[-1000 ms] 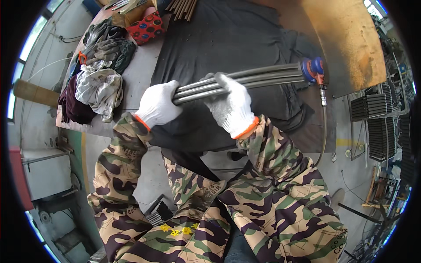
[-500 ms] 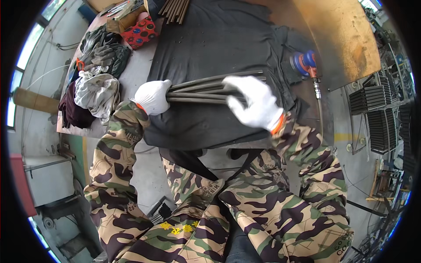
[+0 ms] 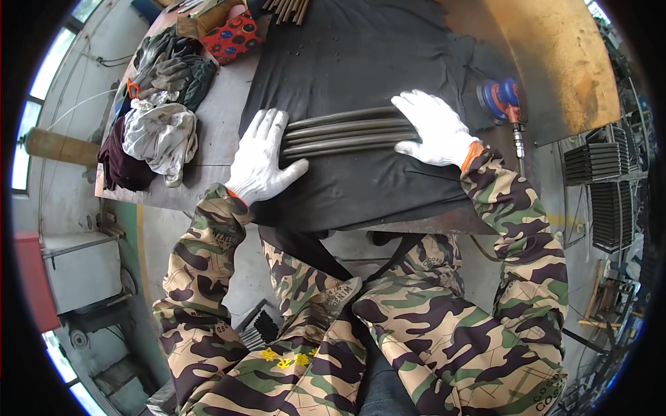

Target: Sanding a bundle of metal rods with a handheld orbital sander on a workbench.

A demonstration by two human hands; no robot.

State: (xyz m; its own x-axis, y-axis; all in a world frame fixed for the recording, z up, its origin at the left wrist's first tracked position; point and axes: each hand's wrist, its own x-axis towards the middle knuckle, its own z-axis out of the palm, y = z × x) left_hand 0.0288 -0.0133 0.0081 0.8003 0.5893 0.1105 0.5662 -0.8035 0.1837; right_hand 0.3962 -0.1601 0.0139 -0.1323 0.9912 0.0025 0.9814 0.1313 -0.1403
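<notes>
We spread the rods flat
Our left hand (image 3: 262, 158) and right hand (image 3: 436, 128), clenched before, now lie released on the dark grey rods (image 3: 347, 132).

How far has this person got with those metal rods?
Done: the grey rods lie side by side on the dark cloth. In hand: the left hand and right hand, both gloved, press flat on their ends. Left: the blue and orange power tool lies untouched; more rods wait at the far edge.

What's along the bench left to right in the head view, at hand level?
Pile of rags → left hand → bundle of metal rods → right hand → blue and orange power tool.
</notes>
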